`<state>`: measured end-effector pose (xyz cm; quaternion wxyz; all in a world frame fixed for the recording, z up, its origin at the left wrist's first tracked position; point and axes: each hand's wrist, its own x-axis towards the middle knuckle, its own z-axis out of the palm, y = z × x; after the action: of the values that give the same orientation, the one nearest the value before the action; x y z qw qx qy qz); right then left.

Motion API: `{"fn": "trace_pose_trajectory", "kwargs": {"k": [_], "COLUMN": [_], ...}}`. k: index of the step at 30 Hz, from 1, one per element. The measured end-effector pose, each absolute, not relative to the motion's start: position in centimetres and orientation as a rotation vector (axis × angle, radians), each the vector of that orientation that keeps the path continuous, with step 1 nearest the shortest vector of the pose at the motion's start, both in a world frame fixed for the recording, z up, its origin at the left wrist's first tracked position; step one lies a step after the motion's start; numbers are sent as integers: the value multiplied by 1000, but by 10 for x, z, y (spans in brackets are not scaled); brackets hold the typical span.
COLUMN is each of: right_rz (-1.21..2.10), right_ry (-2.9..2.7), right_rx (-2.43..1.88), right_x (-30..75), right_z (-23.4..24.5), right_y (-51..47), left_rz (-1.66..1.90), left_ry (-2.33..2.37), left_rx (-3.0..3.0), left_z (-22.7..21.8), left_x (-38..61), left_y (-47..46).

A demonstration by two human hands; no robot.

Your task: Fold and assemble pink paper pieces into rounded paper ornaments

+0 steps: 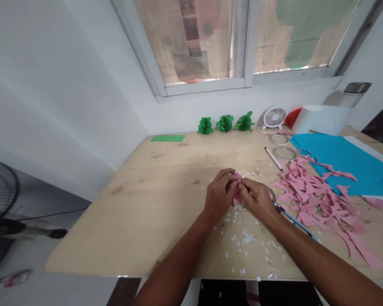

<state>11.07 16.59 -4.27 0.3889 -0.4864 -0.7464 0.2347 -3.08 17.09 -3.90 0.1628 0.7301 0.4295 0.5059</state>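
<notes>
My left hand [221,192] and my right hand [257,198] meet over the middle of the wooden table [166,204]. Between them is a small pink paper piece [238,177], pinched by the fingers of both hands and mostly hidden by them. Its full shape cannot be made out. Small white paper bits [247,237] lie scattered under and in front of the hands. Close to my right wrist rests a long blue tool [298,223] with a dark end, partly covered by the forearm, and a tape roll [272,194] shows behind that hand.
Pink paper scraps [309,191] are heaped at the right, beside blue sheets [347,159]. A white marker [273,159] and tape rings [284,153] lie behind. Along the wall stand green paper shapes [225,123], a small white fan [274,117] and a green strip [167,138].
</notes>
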Motion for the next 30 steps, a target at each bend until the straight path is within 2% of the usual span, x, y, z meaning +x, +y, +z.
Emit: {"fn": "trace_pose_trajectory", "kwargs": {"k": [23,30], "right_rz": [910,1127], "right_ry": [-1661,-1303], "right_rx": [-1190,-1132], "right_x": [111,112], "right_z": [-42,-50], "right_y": [169,178], "left_rz": [1385,1589], "left_ry": [1139,1153], "left_rx": [1641,1325], "left_z": [-37,-38], "left_x": [-31,-40], "left_y": [174,184]}}
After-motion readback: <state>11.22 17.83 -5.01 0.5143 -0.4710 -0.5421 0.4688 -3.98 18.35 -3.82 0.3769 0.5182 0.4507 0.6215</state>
